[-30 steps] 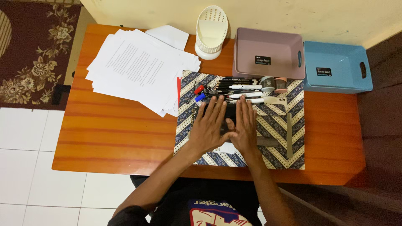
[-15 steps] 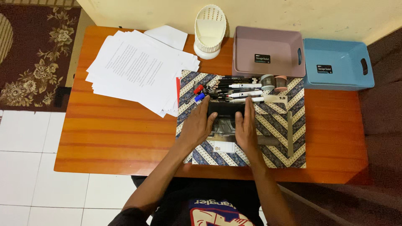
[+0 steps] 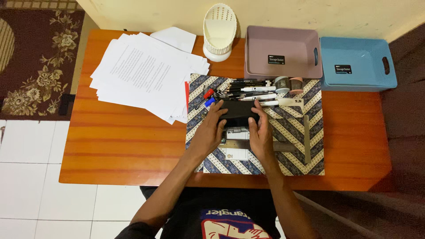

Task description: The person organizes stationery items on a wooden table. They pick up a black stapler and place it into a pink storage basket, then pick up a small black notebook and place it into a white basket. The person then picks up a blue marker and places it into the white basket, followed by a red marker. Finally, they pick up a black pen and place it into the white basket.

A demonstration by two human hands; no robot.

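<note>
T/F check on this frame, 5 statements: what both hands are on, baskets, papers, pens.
1. Both hands grip a black flat object: left hand at its left end, right hand at its right end. True.
2. The mauve basket holds pens. False: it looks empty; the pens lie on the patterned cloth.
3. The blue basket stands right of the mauve one. True.
4. The stack of papers lies inside the blue basket. False: it lies on the wooden table, left of the cloth.
5. The white perforated holder lies flat on the cloth. False: it stands upright on the table by the wall.
</note>
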